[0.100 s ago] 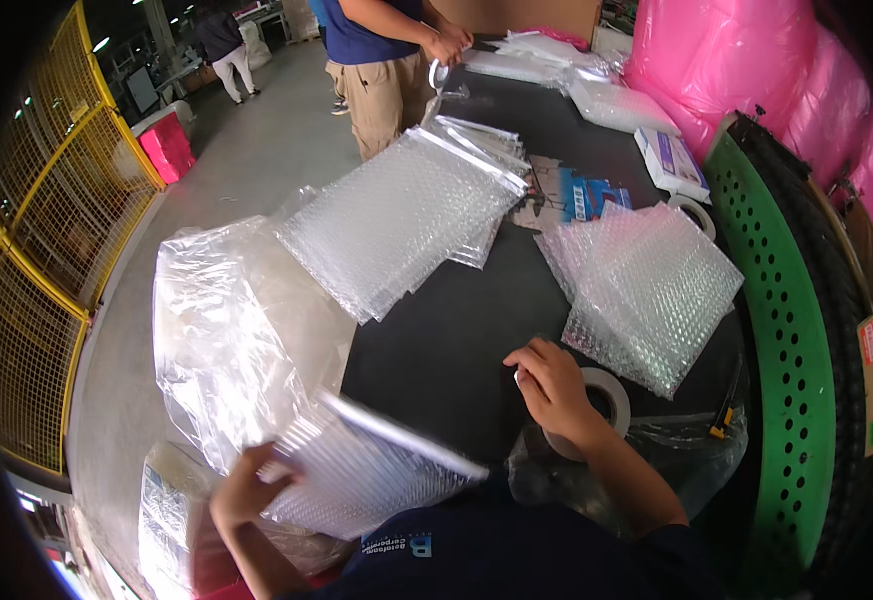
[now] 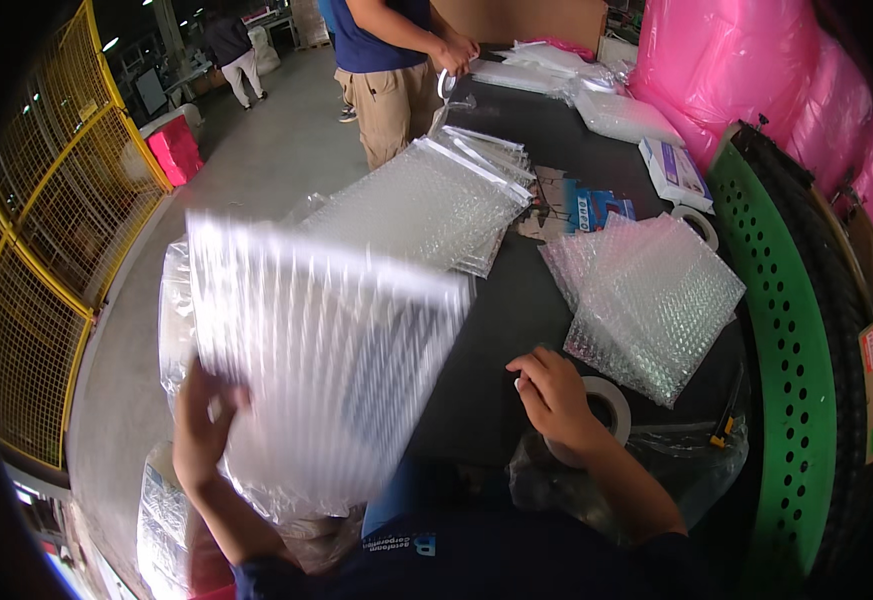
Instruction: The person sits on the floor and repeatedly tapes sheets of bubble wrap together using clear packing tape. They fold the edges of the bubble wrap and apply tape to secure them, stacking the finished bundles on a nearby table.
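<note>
A bubble-wrap bag [image 2: 326, 340] with a white strip along its upper edge is raised in front of me, smeared by motion. My left hand [image 2: 206, 415] grips its left side; the fingertips are partly lost in blur. My right hand [image 2: 554, 395] hovers over the dark table [image 2: 486, 390], fingers curled together. A tiny white bit shows at its thumb, too small to name. Close beside that hand is a roll of tape [image 2: 611, 405]. A pile of bubble-wrap bags [image 2: 406, 205] lies beyond the raised bag, and a second pile of bubble-wrap bags [image 2: 661, 290] lies to the right.
A yellow-handled cutter [image 2: 722, 430] lies by clear plastic [image 2: 546, 490]. The green perforated panel [image 2: 771, 330] borders the right side. Another tape roll [image 2: 696, 228] and a white box [image 2: 674, 172] lie farther back. A co-worker [image 2: 386, 70] stands at the far end. Yellow mesh fencing [image 2: 41, 330] is left.
My left hand has lifted the bubble-wrap bag up and away from my body, so it now overlaps the far-left pile. My right hand has barely moved.
</note>
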A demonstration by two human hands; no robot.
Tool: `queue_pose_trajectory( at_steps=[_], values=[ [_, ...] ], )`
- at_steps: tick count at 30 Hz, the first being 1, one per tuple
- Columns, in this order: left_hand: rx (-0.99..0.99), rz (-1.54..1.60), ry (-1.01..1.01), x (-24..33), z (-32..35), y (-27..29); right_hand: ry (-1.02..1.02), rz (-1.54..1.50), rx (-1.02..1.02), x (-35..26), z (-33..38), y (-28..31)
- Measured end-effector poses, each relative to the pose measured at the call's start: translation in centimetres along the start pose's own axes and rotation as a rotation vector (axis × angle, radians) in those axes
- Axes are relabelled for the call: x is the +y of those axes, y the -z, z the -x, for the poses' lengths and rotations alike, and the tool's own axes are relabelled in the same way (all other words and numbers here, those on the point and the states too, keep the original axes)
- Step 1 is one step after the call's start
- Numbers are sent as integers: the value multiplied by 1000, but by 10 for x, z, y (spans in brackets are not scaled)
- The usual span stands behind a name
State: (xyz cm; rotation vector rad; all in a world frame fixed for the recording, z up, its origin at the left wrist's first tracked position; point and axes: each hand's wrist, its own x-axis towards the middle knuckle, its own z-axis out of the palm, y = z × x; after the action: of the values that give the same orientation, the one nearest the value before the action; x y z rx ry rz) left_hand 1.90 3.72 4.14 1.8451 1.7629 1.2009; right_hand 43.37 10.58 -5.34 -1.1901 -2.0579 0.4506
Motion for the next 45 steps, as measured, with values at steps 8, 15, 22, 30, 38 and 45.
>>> queue_pose_trajectory(
  at_steps=[8,15,22,30,38,45],
  values=[
    [-284,-441,-185,24,-286,-97,0,28,6,-15,-5,-6],
    [-245,-106,-607,156,-226,-289,19,100,41,-6,-1,-5],
    [-733,-485,-536,233,-123,-379,62,105,89,1,1,-15],
    [-742,60,-486,221,-136,-353,78,128,79,-1,3,-16],
    [-206,1149,45,181,-48,-197,88,180,65,16,9,-18],
    [262,1196,608,90,116,-189,87,205,47,-8,8,-7]
  ],
)
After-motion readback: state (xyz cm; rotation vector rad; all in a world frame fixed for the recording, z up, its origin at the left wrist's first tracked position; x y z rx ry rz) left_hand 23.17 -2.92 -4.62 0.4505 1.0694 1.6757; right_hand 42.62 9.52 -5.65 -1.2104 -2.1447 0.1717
